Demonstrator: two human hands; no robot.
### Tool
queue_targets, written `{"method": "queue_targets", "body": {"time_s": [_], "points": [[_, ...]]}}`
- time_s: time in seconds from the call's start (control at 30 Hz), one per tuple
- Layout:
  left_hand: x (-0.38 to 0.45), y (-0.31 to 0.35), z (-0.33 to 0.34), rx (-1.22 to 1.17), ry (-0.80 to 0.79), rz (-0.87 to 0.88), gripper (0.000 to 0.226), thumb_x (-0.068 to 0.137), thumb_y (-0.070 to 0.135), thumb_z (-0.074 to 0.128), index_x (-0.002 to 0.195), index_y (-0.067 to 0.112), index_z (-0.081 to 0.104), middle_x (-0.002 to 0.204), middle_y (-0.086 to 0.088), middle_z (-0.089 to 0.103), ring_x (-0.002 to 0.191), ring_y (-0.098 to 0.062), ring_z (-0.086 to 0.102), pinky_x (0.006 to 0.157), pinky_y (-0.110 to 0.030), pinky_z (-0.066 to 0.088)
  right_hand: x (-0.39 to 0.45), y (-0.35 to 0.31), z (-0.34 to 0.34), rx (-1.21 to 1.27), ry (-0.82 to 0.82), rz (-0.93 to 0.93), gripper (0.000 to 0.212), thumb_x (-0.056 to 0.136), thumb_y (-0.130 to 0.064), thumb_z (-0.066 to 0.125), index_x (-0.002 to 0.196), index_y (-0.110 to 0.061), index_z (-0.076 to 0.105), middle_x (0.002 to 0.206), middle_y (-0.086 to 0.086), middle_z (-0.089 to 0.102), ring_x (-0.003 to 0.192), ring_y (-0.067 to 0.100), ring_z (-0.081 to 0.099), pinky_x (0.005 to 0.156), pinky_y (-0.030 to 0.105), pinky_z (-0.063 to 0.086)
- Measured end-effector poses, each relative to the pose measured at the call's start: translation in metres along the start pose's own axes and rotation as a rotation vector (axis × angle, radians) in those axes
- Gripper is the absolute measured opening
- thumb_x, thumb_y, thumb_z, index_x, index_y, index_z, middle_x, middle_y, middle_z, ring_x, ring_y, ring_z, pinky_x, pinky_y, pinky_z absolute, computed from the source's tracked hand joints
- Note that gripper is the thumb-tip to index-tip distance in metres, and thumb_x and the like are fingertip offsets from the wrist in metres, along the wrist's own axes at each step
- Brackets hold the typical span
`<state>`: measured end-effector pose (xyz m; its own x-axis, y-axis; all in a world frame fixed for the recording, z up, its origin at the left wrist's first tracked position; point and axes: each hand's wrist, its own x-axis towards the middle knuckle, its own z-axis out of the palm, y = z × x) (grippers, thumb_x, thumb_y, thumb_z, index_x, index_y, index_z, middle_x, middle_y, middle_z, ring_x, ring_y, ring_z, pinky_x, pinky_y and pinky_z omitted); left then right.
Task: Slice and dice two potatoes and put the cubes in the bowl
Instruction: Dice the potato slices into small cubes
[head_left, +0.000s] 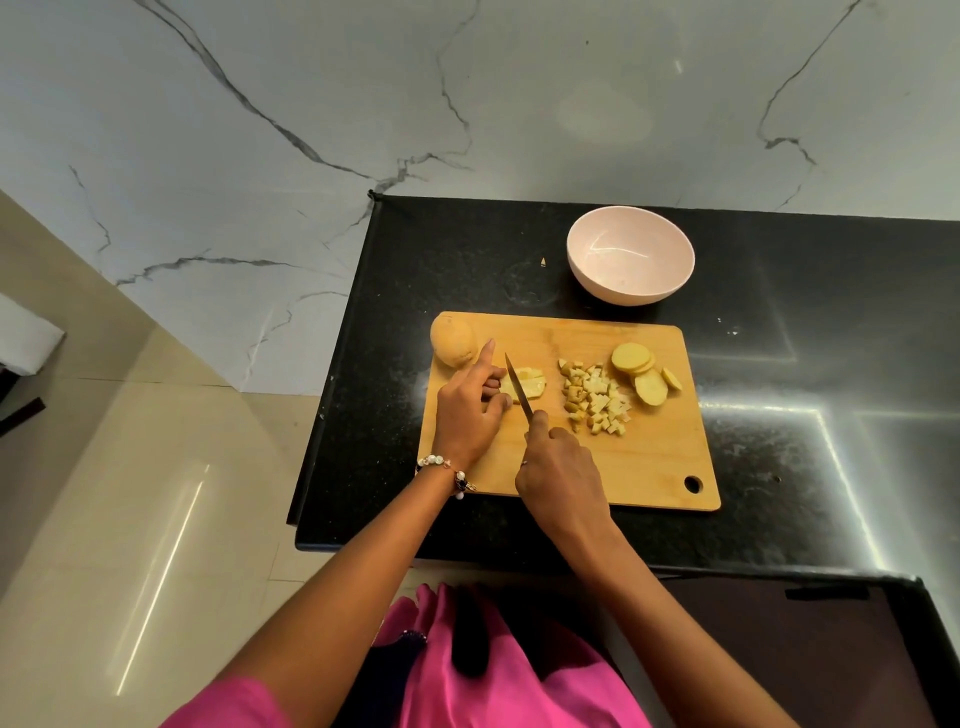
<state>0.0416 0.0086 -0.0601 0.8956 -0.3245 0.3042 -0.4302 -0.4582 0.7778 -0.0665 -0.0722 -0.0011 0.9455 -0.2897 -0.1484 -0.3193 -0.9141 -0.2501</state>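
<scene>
While left hand (467, 415) pins potato slices (527, 385), right hand (558, 467) grips knife (518, 385)

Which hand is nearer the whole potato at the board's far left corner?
Left. The left hand lies just beside the whole potato, its raised finger almost at it. The right hand grips the knife farther to the right and nearer the person.

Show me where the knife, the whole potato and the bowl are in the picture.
knife (518, 386): head view, on the middle of the blade.
whole potato (453, 342): head view, on its skin, at the board's far left corner.
bowl (629, 299): head view, on the near outer wall.
</scene>
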Motion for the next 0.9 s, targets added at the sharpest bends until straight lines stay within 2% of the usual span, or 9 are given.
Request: {"method": "queue_targets", "body": {"time_s": [0.23,0.37,0.43,0.5,0.57,0.63,0.7,0.8,0.9], "points": [[0.0,-0.002,0.003,0.064,0.045,0.036,0.064,0.074,0.003,0.072,0.133,0.004,0.049,0.092,-0.003,0.07,0.08,-0.012,0.055,0.083,-0.007,0.035,-0.002,-0.01,0.008,-0.067,0.039,0.0,0.049,0.098,-0.005,0.025,0.145,0.002,0.018,0.114,0.018,0.054,0.092,0.034,0.062,0.068,0.035,0.046],[0.0,0.001,0.003,0.06,0.052,0.027,0.062,0.073,0.003,0.072,0.132,0.004,0.051,0.09,-0.001,0.07,0.075,-0.004,0.052,0.083,-0.016,0.04,0.006,-0.022,0.011,-0.13,0.078,0.023,0.044,0.09,-0.003,0.026,0.124,0.012,0.048,0.078,0.018,0.062,0.054,0.029,0.063,0.041,0.027,0.037],[0.0,0.001,0.002,0.058,0.054,0.031,0.061,0.073,0.004,0.071,0.131,0.003,0.051,0.089,-0.001,0.07,0.075,-0.007,0.053,0.084,-0.02,0.04,0.008,-0.023,0.012,-0.136,0.068,-0.002,0.043,0.086,-0.003,0.028,0.115,0.013,0.055,0.066,0.016,0.059,0.041,0.027,0.057,0.036,0.023,0.028],[-0.001,0.001,0.003,0.058,0.058,0.019,0.061,0.075,0.005,0.072,0.132,0.004,0.05,0.09,-0.001,0.07,0.079,0.001,0.045,0.085,-0.029,0.046,0.004,-0.018,0.011,-0.135,0.054,-0.033,0.036,0.084,0.002,0.047,0.116,0.014,0.055,0.066,0.016,0.059,0.041,0.027,0.057,0.036,0.024,0.027],[-0.002,0.002,0.003,0.059,0.062,0.01,0.062,0.075,0.006,0.073,0.132,0.004,0.05,0.09,0.0,0.07,0.081,0.008,0.037,0.083,-0.041,0.05,-0.006,-0.012,0.014,-0.142,0.06,-0.03,0.047,0.066,0.004,0.07,0.111,0.014,0.059,0.063,0.015,0.058,0.034,0.025,0.053,0.03,0.024,0.028],[-0.001,0.001,0.004,0.048,0.059,0.001,0.063,0.075,0.007,0.074,0.133,0.004,0.049,0.09,0.0,0.07,0.082,0.009,0.036,0.082,-0.044,0.051,-0.02,-0.006,0.019,-0.165,0.064,-0.008,0.057,0.054,0.004,0.077,0.109,0.014,0.062,0.062,0.014,0.056,0.031,0.023,0.05,0.028,0.024,0.028],[0.0,0.001,0.003,0.048,0.041,-0.017,0.064,0.076,0.011,0.074,0.135,0.007,0.048,0.092,0.001,0.07,0.085,0.004,0.042,0.082,-0.041,0.051,-0.03,0.0,0.015,-0.186,-0.017,-0.008,0.061,0.071,-0.002,0.069,0.127,0.012,0.048,0.081,0.017,0.06,0.049,0.028,0.06,0.039,0.029,0.035],[0.0,-0.002,0.001,0.018,-0.002,-0.058,0.069,0.077,0.014,0.074,0.139,0.013,0.043,0.098,0.003,0.07,0.092,-0.014,0.055,0.082,-0.022,0.049,-0.03,0.006,0.008,-0.023,-0.017,-0.011,0.056,0.094,-0.007,0.034,0.147,-0.002,0.016,0.119,0.016,0.053,0.094,0.034,0.06,0.069,0.036,0.042],[0.001,-0.002,-0.002,-0.026,-0.017,-0.085,0.072,0.076,0.01,0.074,0.14,0.013,0.041,0.1,0.002,0.07,0.091,-0.016,0.061,0.082,-0.017,0.047,-0.019,0.004,0.003,-0.011,0.061,-0.013,0.055,0.095,-0.008,0.033,0.148,-0.004,0.017,0.117,0.015,0.054,0.095,0.033,0.057,0.068,0.034,0.037]]}}
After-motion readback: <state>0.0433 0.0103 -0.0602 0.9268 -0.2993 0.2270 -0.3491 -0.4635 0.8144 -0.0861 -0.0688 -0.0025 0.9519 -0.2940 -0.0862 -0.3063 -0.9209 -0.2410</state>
